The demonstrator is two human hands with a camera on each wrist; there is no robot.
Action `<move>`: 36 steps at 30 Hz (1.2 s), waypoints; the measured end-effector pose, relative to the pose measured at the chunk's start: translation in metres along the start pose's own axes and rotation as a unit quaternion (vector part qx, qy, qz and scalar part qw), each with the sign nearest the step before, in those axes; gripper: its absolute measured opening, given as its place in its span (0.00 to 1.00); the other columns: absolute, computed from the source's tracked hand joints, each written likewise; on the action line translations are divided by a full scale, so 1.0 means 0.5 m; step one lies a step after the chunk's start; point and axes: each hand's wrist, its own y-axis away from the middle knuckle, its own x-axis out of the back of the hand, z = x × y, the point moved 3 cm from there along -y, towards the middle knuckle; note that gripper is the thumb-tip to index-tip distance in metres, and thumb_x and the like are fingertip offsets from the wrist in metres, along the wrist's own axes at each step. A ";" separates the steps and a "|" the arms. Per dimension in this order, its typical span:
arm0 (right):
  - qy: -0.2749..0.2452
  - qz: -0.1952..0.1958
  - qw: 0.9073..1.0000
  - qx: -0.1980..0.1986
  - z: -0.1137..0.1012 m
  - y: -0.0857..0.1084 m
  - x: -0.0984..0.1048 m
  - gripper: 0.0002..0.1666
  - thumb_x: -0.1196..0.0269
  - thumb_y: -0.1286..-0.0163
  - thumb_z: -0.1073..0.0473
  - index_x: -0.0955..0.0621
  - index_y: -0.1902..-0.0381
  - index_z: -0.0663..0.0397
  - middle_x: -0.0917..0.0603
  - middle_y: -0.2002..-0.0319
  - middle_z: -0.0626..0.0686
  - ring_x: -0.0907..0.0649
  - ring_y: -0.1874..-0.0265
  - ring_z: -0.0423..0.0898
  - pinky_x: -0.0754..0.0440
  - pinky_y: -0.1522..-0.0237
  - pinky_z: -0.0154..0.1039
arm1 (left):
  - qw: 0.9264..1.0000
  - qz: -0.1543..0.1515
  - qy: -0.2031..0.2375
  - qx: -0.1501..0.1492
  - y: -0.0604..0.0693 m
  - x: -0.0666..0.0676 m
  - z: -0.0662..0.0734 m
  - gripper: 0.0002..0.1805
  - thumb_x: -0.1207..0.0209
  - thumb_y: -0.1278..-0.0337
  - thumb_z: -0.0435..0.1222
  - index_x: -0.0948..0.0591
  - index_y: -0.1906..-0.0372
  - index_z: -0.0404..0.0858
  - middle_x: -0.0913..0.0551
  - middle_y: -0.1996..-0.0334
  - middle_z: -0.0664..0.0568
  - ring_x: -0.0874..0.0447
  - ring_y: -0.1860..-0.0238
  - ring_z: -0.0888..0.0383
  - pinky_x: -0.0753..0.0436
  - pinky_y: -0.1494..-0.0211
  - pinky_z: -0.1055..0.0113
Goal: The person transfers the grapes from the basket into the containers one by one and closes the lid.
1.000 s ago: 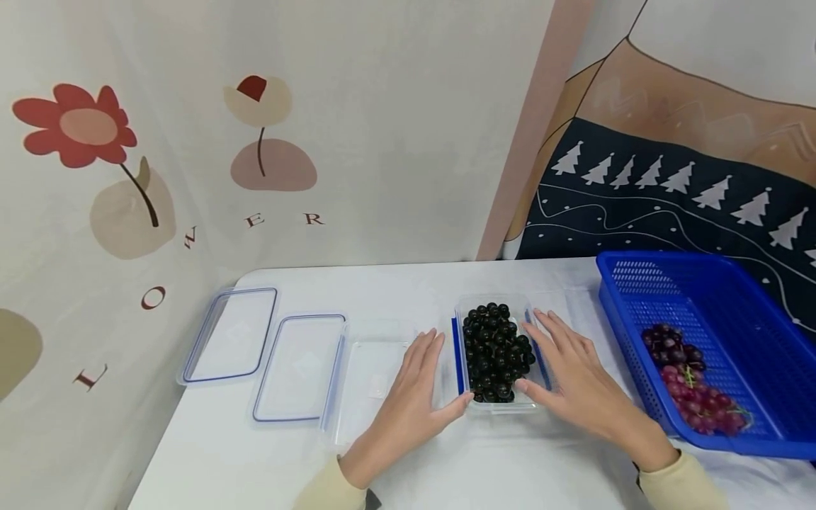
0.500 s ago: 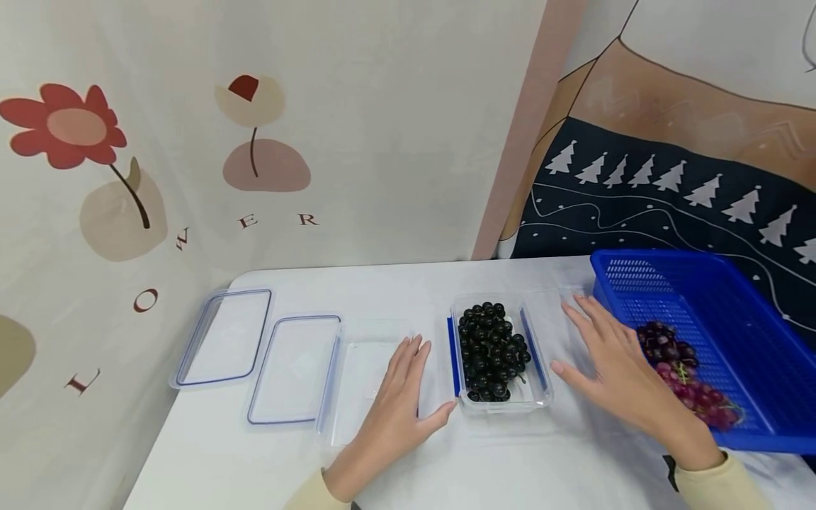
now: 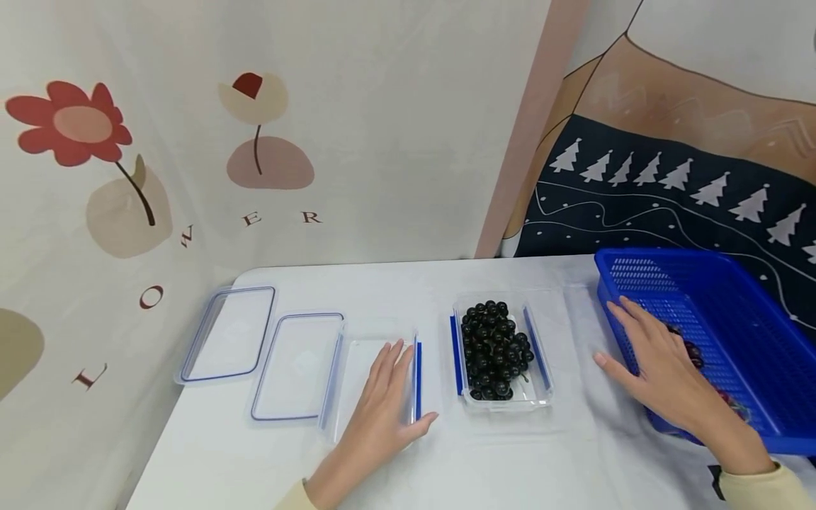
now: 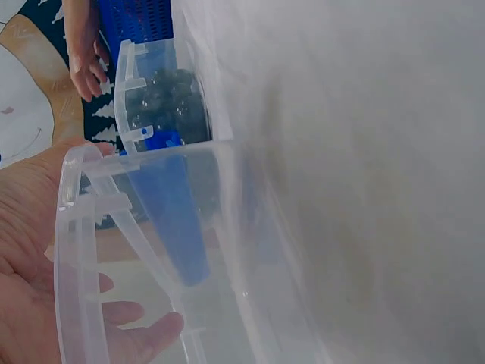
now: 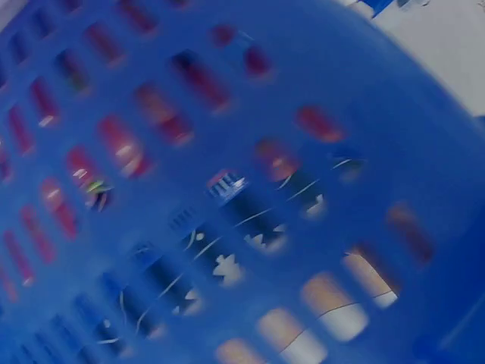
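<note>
My left hand (image 3: pixel 379 397), fingers extended, is over a clear plastic container (image 3: pixel 353 365) with a blue strip along its right side. The left wrist view shows its fingertips through the clear wall (image 4: pixel 216 189); touch is hard to judge. To its right, a second clear container (image 3: pixel 540 354) holds a bunch of black grapes (image 3: pixel 494 347). My right hand (image 3: pixel 669 379), fingers spread, hovers over the left rim of a blue slotted basket (image 3: pixel 752 319) and holds nothing. Partly behind that hand are dark grapes (image 3: pixel 693 352) and red grapes (image 3: pixel 736 405).
Two clear lids or shallow containers with blue edging, one further left (image 3: pixel 229 340) and one nearer (image 3: pixel 299 368), lie on the white tablecloth (image 3: pixel 459 474). Behind the table hangs a printed curtain (image 3: pixel 382 142). The basket wall (image 5: pixel 227 152) fills the blurred right wrist view.
My right hand has left the container of black grapes and moved right to the basket. My left hand has drifted left, away from that container and over the neighbouring one.
</note>
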 end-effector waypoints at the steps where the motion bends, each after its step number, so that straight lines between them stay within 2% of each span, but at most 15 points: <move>1: -0.004 -0.003 1.000 -0.005 0.006 0.002 0.002 0.55 0.32 0.20 0.43 0.46 0.11 0.56 0.49 0.14 0.70 0.44 0.22 0.81 0.57 0.33 0.90 | 1.000 0.000 -0.004 0.001 0.003 0.001 -0.002 0.59 0.17 0.45 0.44 0.39 0.16 0.27 0.40 0.17 0.32 0.45 0.17 0.31 0.33 0.22 0.34; 5: -0.012 -0.010 1.000 -0.021 0.028 0.009 0.008 0.52 0.36 0.17 0.44 0.48 0.10 0.55 0.50 0.14 0.71 0.47 0.21 0.81 0.63 0.32 0.89 | 1.000 0.003 -0.015 0.010 0.011 0.006 -0.010 0.59 0.18 0.45 0.47 0.38 0.16 0.29 0.41 0.16 0.34 0.45 0.17 0.31 0.32 0.23 0.34; 12: -0.022 0.002 1.000 -0.022 0.067 0.012 0.017 0.43 0.45 0.11 0.50 0.49 0.10 0.58 0.50 0.16 0.74 0.48 0.21 0.82 0.66 0.28 0.84 | 0.999 -0.009 -0.012 0.048 0.021 0.017 -0.029 0.61 0.20 0.43 0.54 0.38 0.15 0.32 0.42 0.15 0.36 0.48 0.16 0.33 0.35 0.22 0.31; 15: -0.025 0.000 0.999 -0.030 0.083 0.007 0.016 0.42 0.47 0.10 0.50 0.50 0.10 0.58 0.50 0.16 0.75 0.49 0.21 0.82 0.66 0.29 0.86 | 0.998 -0.010 -0.013 0.066 0.029 0.027 -0.041 0.61 0.19 0.44 0.55 0.39 0.14 0.33 0.42 0.15 0.37 0.50 0.15 0.34 0.37 0.21 0.31; 18: -0.029 -0.008 0.999 -0.039 0.097 0.004 0.012 0.42 0.50 0.09 0.50 0.52 0.10 0.60 0.52 0.16 0.77 0.51 0.21 0.82 0.63 0.29 0.87 | 0.997 0.000 -0.018 0.069 0.040 0.036 -0.052 0.61 0.19 0.45 0.55 0.37 0.15 0.32 0.40 0.16 0.37 0.49 0.15 0.34 0.38 0.21 0.32; 20: -0.030 -0.012 0.999 -0.044 0.106 0.005 0.012 0.42 0.52 0.08 0.50 0.54 0.10 0.60 0.53 0.16 0.78 0.52 0.20 0.82 0.63 0.30 0.87 | 0.998 0.010 -0.020 0.059 0.047 0.041 -0.058 0.61 0.19 0.47 0.55 0.36 0.16 0.32 0.38 0.16 0.37 0.48 0.16 0.35 0.38 0.20 0.33; 24: -0.022 -0.021 0.998 -0.056 0.126 0.010 0.014 0.43 0.53 0.08 0.50 0.57 0.11 0.61 0.55 0.17 0.79 0.54 0.20 0.83 0.62 0.31 0.89 | 0.999 0.032 -0.038 0.019 0.057 0.049 -0.066 0.62 0.18 0.50 0.56 0.35 0.17 0.30 0.36 0.18 0.36 0.44 0.17 0.35 0.35 0.21 0.36; 27: -0.009 -0.035 0.997 -0.066 0.140 0.011 0.014 0.44 0.54 0.08 0.48 0.58 0.11 0.63 0.56 0.17 0.80 0.54 0.21 0.83 0.59 0.35 0.91 | 0.997 0.041 -0.060 -0.002 0.063 0.057 -0.074 0.63 0.18 0.52 0.58 0.34 0.17 0.31 0.36 0.18 0.36 0.44 0.17 0.34 0.33 0.22 0.35; 31: 0.001 -0.054 0.995 -0.084 0.161 0.009 0.016 0.44 0.56 0.07 0.47 0.58 0.12 0.65 0.56 0.18 0.81 0.55 0.21 0.84 0.54 0.41 0.92 | 0.996 0.050 -0.074 -0.015 0.071 0.068 -0.088 0.63 0.21 0.51 0.63 0.34 0.18 0.32 0.35 0.18 0.36 0.43 0.18 0.32 0.30 0.25 0.31; 36: 0.004 -0.077 0.990 -0.114 0.185 0.010 0.022 0.46 0.57 0.07 0.44 0.62 0.13 0.67 0.57 0.20 0.84 0.54 0.25 0.89 0.51 0.46 0.92 | 0.996 0.061 -0.065 -0.019 0.083 0.071 -0.098 0.67 0.29 0.48 0.74 0.35 0.18 0.30 0.36 0.18 0.34 0.46 0.18 0.31 0.29 0.32 0.23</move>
